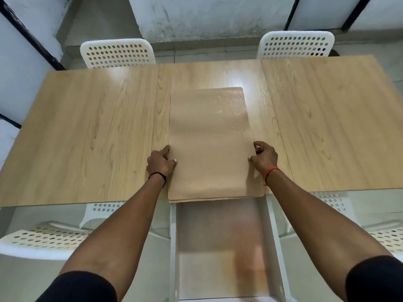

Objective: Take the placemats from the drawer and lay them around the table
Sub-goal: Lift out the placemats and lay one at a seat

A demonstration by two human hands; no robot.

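Placemats [210,144] in a beige stack lie on the middle of the wooden table [87,131], held at both side edges.

Stack's near end slightly overhangs the table's near edge, right above the open white drawer [220,247], and thin edges of lower mats show beneath the top one there. Left hand [161,163] grips the stack's left edge, thumb on top and fingers curled at the side; right hand [265,156] grips the right edge the same way, fingertips curled over the rim. A black band sits on the left wrist, an orange thread on the right. Two white perforated chairs [117,53] stand at the table's far side, and two more are tucked at the near side, left and right of the drawer. The drawer's inside is blurred.
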